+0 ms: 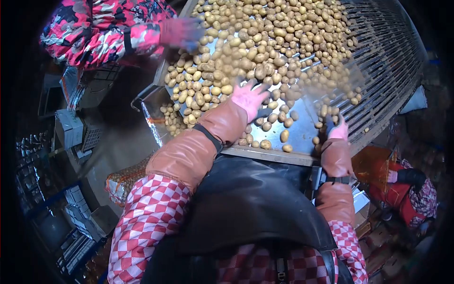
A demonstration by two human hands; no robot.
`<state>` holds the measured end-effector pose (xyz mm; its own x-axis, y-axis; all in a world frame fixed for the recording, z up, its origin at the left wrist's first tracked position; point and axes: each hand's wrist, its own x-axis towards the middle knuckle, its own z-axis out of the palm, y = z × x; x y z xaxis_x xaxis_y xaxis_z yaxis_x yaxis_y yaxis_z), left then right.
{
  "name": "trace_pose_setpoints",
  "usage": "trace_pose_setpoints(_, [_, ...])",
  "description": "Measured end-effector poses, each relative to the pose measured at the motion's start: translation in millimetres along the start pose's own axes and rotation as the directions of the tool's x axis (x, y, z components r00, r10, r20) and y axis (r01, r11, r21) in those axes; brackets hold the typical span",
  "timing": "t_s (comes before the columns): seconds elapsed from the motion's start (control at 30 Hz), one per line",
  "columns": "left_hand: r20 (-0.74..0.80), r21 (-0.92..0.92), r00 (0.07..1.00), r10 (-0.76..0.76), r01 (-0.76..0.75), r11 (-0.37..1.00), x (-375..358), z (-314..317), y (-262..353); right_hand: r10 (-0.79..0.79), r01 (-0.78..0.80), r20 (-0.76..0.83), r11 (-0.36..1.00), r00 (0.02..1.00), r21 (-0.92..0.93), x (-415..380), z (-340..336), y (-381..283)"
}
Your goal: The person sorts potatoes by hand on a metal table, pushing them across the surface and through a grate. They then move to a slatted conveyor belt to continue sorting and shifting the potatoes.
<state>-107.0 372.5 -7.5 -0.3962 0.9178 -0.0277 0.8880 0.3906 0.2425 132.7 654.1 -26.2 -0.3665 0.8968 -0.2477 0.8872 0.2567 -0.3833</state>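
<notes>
My left hand [250,100], in a pink glove with dark fingertips, reaches over the potatoes [279,38] with its fingers spread. It touches or hovers just above several of them, and nothing is gripped in it. Lower right, my right hand [339,128], gloved alike, is beside a few potatoes at the edge of the metal sheet [302,116]. Its thumb and fingers look apart, though they are partly blurred. Brown sleeve covers reach up both my forearms. Some potatoes between the hands are smeared by motion.
Metal bars [388,61] slope along the right of the table. A front rim [269,154] runs before my dark apron. At upper left a co-worker's gloved hand [182,34] reaches over the potatoes. A filled net sack [125,182] stands lower left; another person [402,189] is at right.
</notes>
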Motion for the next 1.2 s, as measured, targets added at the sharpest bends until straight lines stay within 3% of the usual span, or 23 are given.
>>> trace_pose_setpoints(0.07, [0.053,0.017,0.99,-0.127,0.127,0.992,3.5,-4.0,-13.7,-0.084,0.086,0.047,0.996,0.995,-0.033,-16.2,23.4,-11.3])
trace_pose_setpoints(0.13, [0.105,0.078,0.941,-0.321,0.314,0.946,-11.8,-27.9,-32.2,-0.125,0.12,0.036,0.986,0.992,0.117,-32.2,39.4,-20.0])
trace_pose_setpoints(0.3, [0.048,0.134,0.872,-0.487,0.477,0.868,-79.2,-51.7,-77.2,-0.344,0.336,0.044,0.933,0.938,0.13,-65.7,44.6,-44.8])
trace_pose_setpoints(0.33, [0.049,0.151,0.843,-0.536,0.524,0.838,-94.1,-57.3,-82.5,-0.393,0.357,0.112,0.9,0.913,0.25,-65.8,55.0,-45.2])
trace_pose_setpoints(0.4, [-0.046,0.093,0.78,-0.624,0.625,0.775,-121.7,-54.8,-90.5,-0.335,0.343,0.181,0.939,0.925,-0.016,-102.3,34.7,-92.1])
trace_pose_setpoints(0.47, [-0.183,0.17,0.727,-0.661,0.686,0.708,-138.3,-47.5,-76.1,-0.336,0.351,0.29,0.936,0.896,0.002,-102.7,53.6,-106.4])
trace_pose_setpoints(0.53, [-0.154,0.203,0.826,-0.543,0.564,0.8,-146.0,-25.4,-55.9,-0.372,0.396,0.33,0.918,0.867,-0.007,-105.2,66.2,-130.0])
trace_pose_setpoints(0.57, [0.015,-0.005,0.887,-0.462,0.462,0.887,-138.7,-22.7,-40.5,-0.461,0.454,0.344,0.885,0.818,0.108,-104.3,73.0,-137.9])
trace_pose_setpoints(0.6, [0.153,-0.235,0.93,-0.333,0.362,0.902,-128.0,-22.4,-22.3,-0.457,0.469,0.383,0.88,0.803,0.067,-103.9,82.8,-147.3])
trace_pose_setpoints(0.67, [-0.042,-0.1,0.999,0.007,-0.011,0.995,-122.1,-20.3,17.8,-0.609,0.559,0.488,0.786,0.625,0.264,-83.9,99.9,-150.5])
trace_pose_setpoints(0.7, [-0.018,0.018,0.997,0.076,-0.076,0.997,-116.6,-14.4,16.5,-0.749,0.559,0.387,0.661,0.539,0.5,-84.3,94.1,-158.3])
trace_pose_setpoints(0.73, [0.018,0.132,0.99,0.138,-0.139,0.981,-111.0,-9.1,7.6,-0.716,0.468,0.444,0.692,0.538,0.55,-78.4,79.7,-160.9])
trace_pose_setpoints(0.77, [0.051,0.198,0.998,0.025,-0.035,0.98,-108.0,-1.4,-10.4,-0.663,0.36,0.429,0.718,0.613,0.595,-70.5,66.9,-165.4])
trace_pose_setpoints(0.8, [-0.023,-0.122,0.994,-0.109,0.105,0.987,-110.6,-12.0,-18.6,-0.598,0.25,0.417,0.73,0.684,0.636,-50.3,59.2,-162.2])
trace_pose_setpoints(0.87, [-0.123,0.038,0.968,-0.218,0.224,0.974,-124.0,10.0,-35.4,-0.272,-0.215,0.459,0.613,0.846,0.761,10.0,54.2,-152.1])
trace_pose_setpoints(0.9, [-0.065,-0.009,0.956,-0.285,0.285,0.958,-127.2,-13.5,-38.5,-0.317,-0.026,0.307,0.656,0.897,0.754,47.1,47.3,-134.5])
trace_pose_setpoints(0.93, [-0.132,-0.021,0.921,-0.365,0.366,0.93,-135.7,-15.8,-45.1,-0.374,0.166,0.141,0.678,0.916,0.716,85.1,39.5,-119.1])
trace_pose_setpoints(0.97, [-0.126,0.04,0.902,-0.414,0.421,0.906,-142.7,-15.9,-57.5,-0.362,0.373,-0.1,0.858,0.927,0.354,118.7,33.4,-105.1])
trace_pose_setpoints(1.0, [-0.115,0.097,0.88,-0.461,0.472,0.876,-153.6,-14.4,-67.1,-0.42,0.411,-0.315,0.907,0.851,-0.099,123.7,24.2,-102.4])
trace_pose_setpoints(1.07, [-0.169,0.059,0.758,-0.63,0.646,0.761,-168.3,-15.0,-83.1,-0.214,0.214,-0.026,0.977,0.976,-0.02,97.7,36.4,-105.3])
trace_pose_setpoints(1.1, [-0.259,0.057,0.718,-0.646,0.679,0.732,-168.9,-24.0,-84.4,-0.073,0.079,0.038,0.976,0.997,-0.201,91.9,49.3,-113.8])
trace_pose_setpoints(1.13, [-0.346,0.046,0.675,-0.652,0.706,0.706,-165.4,-35.7,-80.7,-0.088,0.081,-0.015,0.964,0.996,-0.254,52.4,44.4,-134.5])
trace_pose_setpoints(1.2, [-0.411,-0.006,0.731,-0.545,0.596,0.803,-144.3,-48.3,-66.7,-0.14,0.161,0.088,0.939,0.986,-0.303,1.6,37.3,-160.6])
